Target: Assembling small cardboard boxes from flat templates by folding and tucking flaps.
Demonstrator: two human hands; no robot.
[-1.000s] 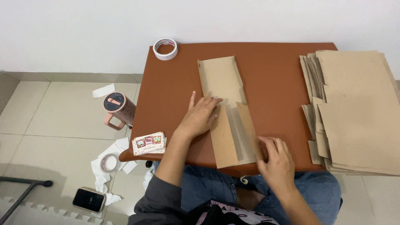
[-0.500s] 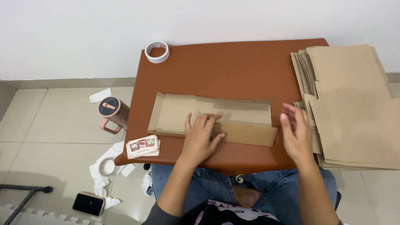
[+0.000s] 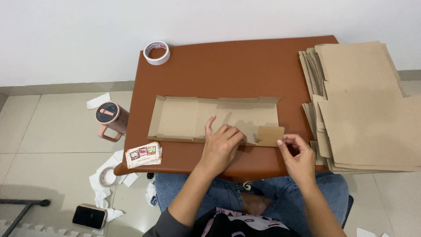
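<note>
A flat brown cardboard box blank [image 3: 188, 117] lies lengthwise across the brown table [image 3: 228, 66], its long edges folded up a little. My left hand [image 3: 221, 147] presses down on the blank's near edge at the middle, fingers spread. My right hand [image 3: 296, 153] pinches the small end flap [image 3: 269, 135] at the blank's near right corner between thumb and fingers.
A thick stack of flat cardboard blanks [image 3: 364, 105] covers the table's right end and overhangs it. A roll of white tape [image 3: 156, 52] sits at the far left corner, a small printed card pack [image 3: 143, 154] at the near left. On the floor: pink mug [image 3: 112, 118], tape roll [image 3: 106, 176], phone [image 3: 89, 216].
The blank has been turned from pointing away from me to lying across the table. My right hand moved from pressing flat beside it to pinching the end flap.
</note>
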